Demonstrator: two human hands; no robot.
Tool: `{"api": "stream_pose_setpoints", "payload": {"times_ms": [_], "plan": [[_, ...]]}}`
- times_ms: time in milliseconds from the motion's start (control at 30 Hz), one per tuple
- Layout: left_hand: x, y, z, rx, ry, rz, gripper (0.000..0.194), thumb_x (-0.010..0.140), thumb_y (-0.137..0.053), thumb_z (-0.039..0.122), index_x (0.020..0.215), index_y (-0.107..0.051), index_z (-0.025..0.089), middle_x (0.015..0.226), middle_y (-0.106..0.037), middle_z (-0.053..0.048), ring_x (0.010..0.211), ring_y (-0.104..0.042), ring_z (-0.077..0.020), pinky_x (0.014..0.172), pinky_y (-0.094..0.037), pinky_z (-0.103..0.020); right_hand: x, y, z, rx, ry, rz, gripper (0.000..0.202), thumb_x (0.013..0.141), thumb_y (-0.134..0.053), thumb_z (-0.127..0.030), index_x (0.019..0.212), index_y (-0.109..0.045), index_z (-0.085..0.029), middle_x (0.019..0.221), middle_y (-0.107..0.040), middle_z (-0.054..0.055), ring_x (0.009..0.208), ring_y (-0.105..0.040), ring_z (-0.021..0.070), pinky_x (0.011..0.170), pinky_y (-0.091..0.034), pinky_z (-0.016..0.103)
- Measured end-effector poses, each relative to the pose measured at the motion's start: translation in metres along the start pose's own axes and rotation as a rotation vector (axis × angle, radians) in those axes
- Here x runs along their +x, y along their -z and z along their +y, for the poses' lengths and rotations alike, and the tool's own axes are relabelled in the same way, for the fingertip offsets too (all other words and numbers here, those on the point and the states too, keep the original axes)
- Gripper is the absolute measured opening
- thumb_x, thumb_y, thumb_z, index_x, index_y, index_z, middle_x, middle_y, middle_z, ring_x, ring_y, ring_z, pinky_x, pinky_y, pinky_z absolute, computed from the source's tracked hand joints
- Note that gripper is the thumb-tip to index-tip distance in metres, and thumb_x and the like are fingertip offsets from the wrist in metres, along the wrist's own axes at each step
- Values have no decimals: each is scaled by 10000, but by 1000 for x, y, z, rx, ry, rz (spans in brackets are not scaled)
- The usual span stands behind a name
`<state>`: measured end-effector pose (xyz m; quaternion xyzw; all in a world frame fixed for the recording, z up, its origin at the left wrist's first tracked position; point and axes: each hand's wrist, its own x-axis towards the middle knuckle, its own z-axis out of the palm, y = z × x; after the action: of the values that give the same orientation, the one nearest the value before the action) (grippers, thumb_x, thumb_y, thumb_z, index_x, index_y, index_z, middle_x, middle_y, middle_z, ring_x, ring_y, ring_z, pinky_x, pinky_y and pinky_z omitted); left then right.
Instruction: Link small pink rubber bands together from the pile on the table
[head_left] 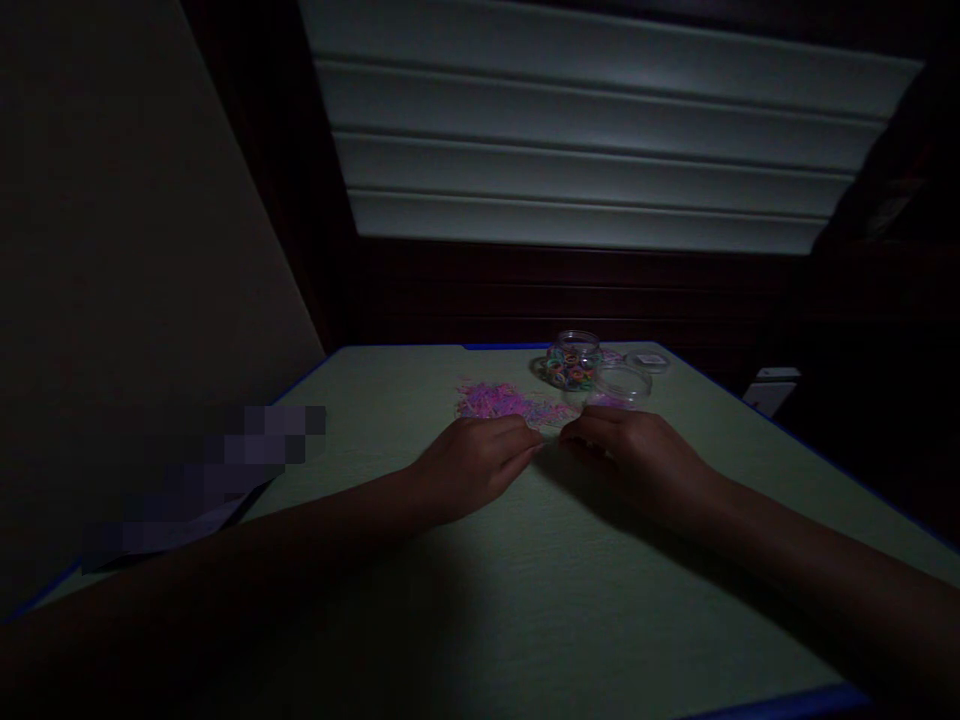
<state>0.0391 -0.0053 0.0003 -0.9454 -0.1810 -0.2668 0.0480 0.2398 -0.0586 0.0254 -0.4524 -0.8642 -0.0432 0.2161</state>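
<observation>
Pink pile (493,400) nr L hand (471,466), clear tub (624,384) behind R hand (643,462); both pinched, contents unclear.

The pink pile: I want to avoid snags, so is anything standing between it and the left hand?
Nothing visible does. The left hand is close to the near edge of the pink pile; the filled jar and clear container stand off to the right.

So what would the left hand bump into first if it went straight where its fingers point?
Probably the right hand: its fingertips face the left hand across a small gap, though depth is unclear.
</observation>
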Motion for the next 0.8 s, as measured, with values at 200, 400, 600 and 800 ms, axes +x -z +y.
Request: {"api": "stream_pose_setpoints", "payload": {"times_ms": [200,400,600,800], "plan": [[0,-1,0,-1,-3,16,209,862,-376,214,955,-550,144,819,-589,-40,755,-547,-115,658,-423,-219,1,0,-1,-30,-3,-11,170,830,-425,-169,885,-586,-166,783,-584,38,656,-522,110,590,-347,207],[0,0,1,10,-10,22,191,859,-388,211,936,-549,144,818,-589,-31,754,-547,-111,662,-419,-217,1,-2,1,9,-10,-22,164,819,-444,-178,879,-597,-175,796,-597,28,671,-532,111,599,-357,209],[0,0,0,6,1,2,203,862,-376,214,936,-550,140,830,-587,-39,752,-543,-110,660,-427,-221,0,-3,1,88,-36,8,179,813,-466,-230,921,-600,-179,810,-609,37,656,-529,112,580,-360,213],[1,-1,-1,-8,4,7,198,862,-380,215,935,-548,138,829,-586,-37,761,-541,-111,663,-422,-216,2,1,-4,190,-111,30,296,866,-356,-325,812,-594,-158,745,-599,33,635,-509,110,568,-336,221]]}}
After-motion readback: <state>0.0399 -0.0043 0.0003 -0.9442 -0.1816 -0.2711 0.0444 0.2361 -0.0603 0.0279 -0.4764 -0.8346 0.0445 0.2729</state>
